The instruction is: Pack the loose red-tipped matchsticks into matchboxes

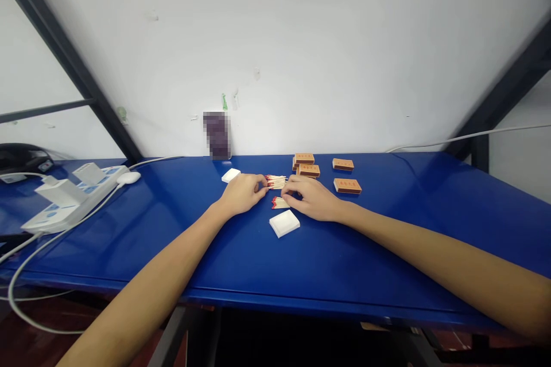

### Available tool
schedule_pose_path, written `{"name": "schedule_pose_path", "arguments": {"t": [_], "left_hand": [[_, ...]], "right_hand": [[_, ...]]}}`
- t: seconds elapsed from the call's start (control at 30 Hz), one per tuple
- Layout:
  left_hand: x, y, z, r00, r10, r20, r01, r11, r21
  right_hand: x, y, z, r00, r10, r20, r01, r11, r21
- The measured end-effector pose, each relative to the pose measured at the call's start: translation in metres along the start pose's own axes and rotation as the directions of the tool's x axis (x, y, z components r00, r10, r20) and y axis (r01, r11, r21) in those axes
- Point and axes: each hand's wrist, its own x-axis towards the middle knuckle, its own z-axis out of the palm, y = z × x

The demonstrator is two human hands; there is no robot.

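Note:
A loose pile of red-headed matchsticks (276, 182) lies on the blue tabletop between my hands. At the pile's left end, the curled fingers and thumb of my left hand (243, 192) close on the match heads. My right hand (313, 198) bends its fingers round the plain ends, hiding part of the matches there. A smaller bunch of matches (279, 202) lies just below, partly under my right thumb. Nearer to me is a white matchbox tray (284, 223). Another small white piece (231, 175) sits beyond my left hand, partly covered by it.
Several orange matchboxes are stacked (305, 158) behind my right hand; two single ones, a far matchbox (343, 164) and a nearer matchbox (348, 186), lie further right. A blurred-out phone-like object (217, 136) leans on the wall. A power strip (73, 206) with cables is at left.

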Motion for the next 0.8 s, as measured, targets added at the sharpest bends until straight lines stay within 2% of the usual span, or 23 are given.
{"name": "schedule_pose_path", "arguments": {"t": [0.2,0.3,0.37,0.47,0.6,0.8], "left_hand": [[-0.0004,0.0008,0.0000,1.000,-0.009,0.004,0.009,1.000,0.012],[-0.0002,0.0019,0.0003,1.000,-0.020,0.000,0.020,0.999,0.027],[-0.0001,0.0021,0.0012,1.000,-0.026,-0.003,0.026,0.999,0.035],[-0.0001,0.0015,0.0031,1.000,-0.027,-0.004,0.027,0.999,0.030],[0.0002,0.0009,0.0057,1.000,-0.022,-0.001,0.022,1.000,0.018],[0.0015,0.0020,0.0065,1.000,-0.024,0.005,0.024,1.000,0.018]], "right_hand": [[-0.0010,-0.0002,-0.0011,0.998,-0.052,0.046,0.049,0.996,0.074],[-0.0015,0.0011,0.0007,0.998,-0.064,0.017,0.063,0.995,0.077],[-0.0015,0.0026,0.0028,0.998,-0.029,-0.046,0.031,0.999,0.035],[-0.0007,0.0044,0.0054,0.992,0.076,-0.104,-0.081,0.996,-0.040],[0.0002,0.0042,0.0058,0.984,0.159,-0.086,-0.167,0.980,-0.105],[0.0000,0.0014,0.0040,0.976,0.202,-0.078,-0.211,0.968,-0.135]]}}
